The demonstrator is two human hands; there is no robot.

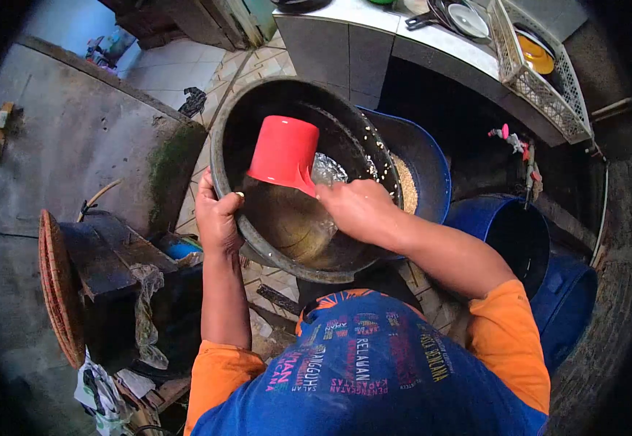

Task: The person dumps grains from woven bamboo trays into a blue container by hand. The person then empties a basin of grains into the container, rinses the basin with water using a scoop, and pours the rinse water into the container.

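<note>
My right hand is closed around the handle of a red plastic dipper, which is tipped over inside a large dark basin. Shiny, splashing water shows beside the dipper, and shallow brownish water covers part of the basin's bottom. Pale grains or beans cling to the basin's right inner wall. With fingers outside and thumb over the edge, my left hand grips the left rim. The basin looks tilted.
A blue container of pale grains stands right of the basin, with blue drums and a tap beyond. A counter holds pans and a dish rack. A woven tray leans at left.
</note>
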